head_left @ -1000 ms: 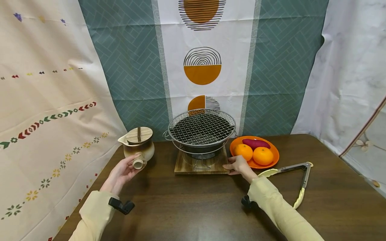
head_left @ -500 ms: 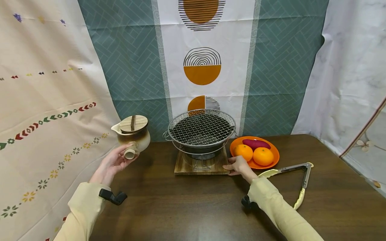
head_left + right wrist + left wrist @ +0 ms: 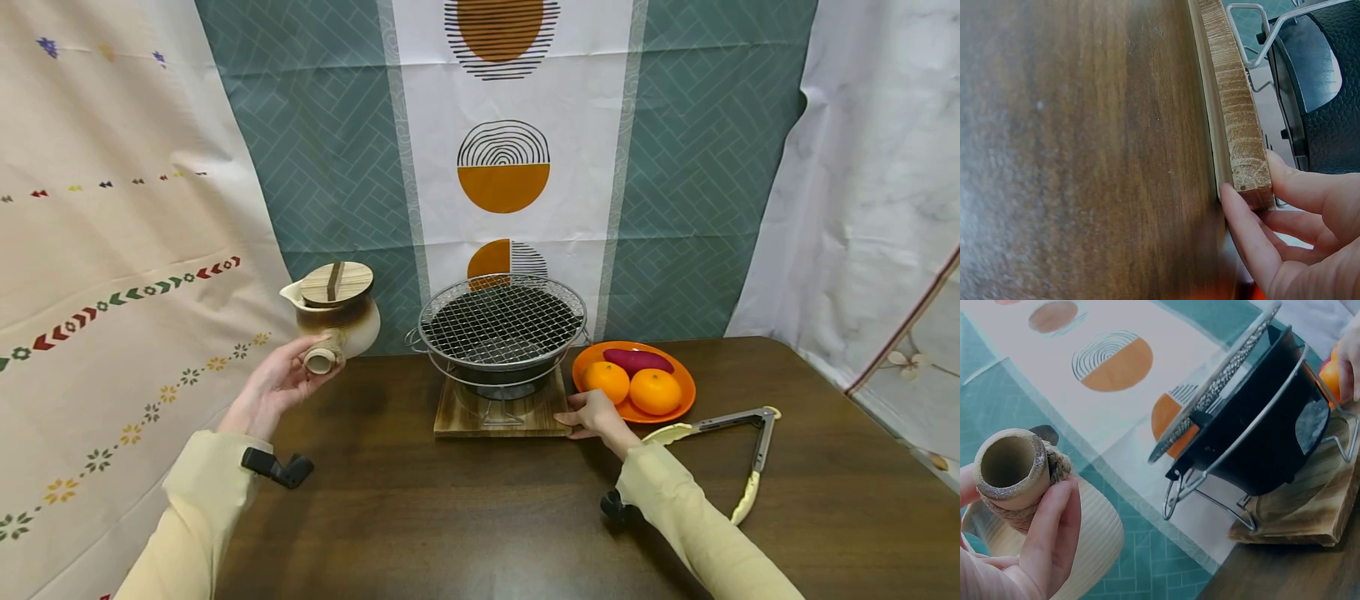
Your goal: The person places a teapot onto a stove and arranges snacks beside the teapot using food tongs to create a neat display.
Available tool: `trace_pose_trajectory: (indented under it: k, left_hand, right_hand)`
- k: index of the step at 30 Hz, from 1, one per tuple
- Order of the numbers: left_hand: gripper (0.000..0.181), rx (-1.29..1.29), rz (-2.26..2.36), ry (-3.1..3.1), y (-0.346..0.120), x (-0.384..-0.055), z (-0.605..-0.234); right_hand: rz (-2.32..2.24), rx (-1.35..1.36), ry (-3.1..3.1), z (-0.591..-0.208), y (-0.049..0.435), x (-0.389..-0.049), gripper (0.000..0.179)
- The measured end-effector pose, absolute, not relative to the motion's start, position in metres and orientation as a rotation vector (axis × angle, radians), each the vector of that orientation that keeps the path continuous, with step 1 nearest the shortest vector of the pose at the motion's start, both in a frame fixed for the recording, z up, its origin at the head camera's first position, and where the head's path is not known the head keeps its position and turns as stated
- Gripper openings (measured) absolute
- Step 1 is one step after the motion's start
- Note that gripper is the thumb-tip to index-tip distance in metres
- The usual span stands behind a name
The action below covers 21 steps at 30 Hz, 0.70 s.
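Observation:
My left hand (image 3: 277, 385) grips the short, rope-wrapped handle (image 3: 1019, 481) of a ceramic teapot (image 3: 358, 323). The pot hangs above the table's left side, its spout to the left and a round wooden lid (image 3: 347, 283) on top. At the centre back stands a black tabletop grill (image 3: 1247, 437) with a wire mesh (image 3: 502, 321) over it, in a wire stand on a square wooden board (image 3: 463, 421). My right hand (image 3: 597, 417) pinches the board's front right corner, thumb on top and fingers at its edge and underside, as the right wrist view shows.
An orange plate (image 3: 637, 415) with two oranges (image 3: 655, 392) and a purple sweet potato (image 3: 637, 360) sits right of the board. Spread tongs (image 3: 761, 442) with pale yellow tips lie near my right forearm. Cloth hangings (image 3: 330, 167) enclose the back and sides of the table (image 3: 480, 517).
My left hand has lifted the teapot off the table, upward and slightly left, its lid still on. My right hand stays on the board's corner, and the grill has not moved.

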<state>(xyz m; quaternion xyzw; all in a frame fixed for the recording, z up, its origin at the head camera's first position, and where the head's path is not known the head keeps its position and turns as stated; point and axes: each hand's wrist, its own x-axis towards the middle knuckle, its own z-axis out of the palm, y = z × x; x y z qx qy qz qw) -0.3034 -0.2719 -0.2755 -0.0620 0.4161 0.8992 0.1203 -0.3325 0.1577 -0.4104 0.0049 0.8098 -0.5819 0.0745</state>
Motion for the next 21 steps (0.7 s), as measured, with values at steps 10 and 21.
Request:
trace_pose_trajectory:
  k: [10,21]
  left_hand:
    - [0.018,-0.195,2.624,1.218,-0.258,-0.308,-0.262]
    - [0.022,-0.194,2.599,1.273,-0.243,-0.311,-0.246]
  right_hand:
    - [-1.741,0.011,2.436,-0.412,0.159,-0.334,0.048]
    - [-1.737,0.025,2.433,-0.41,0.157,-0.334,0.047]
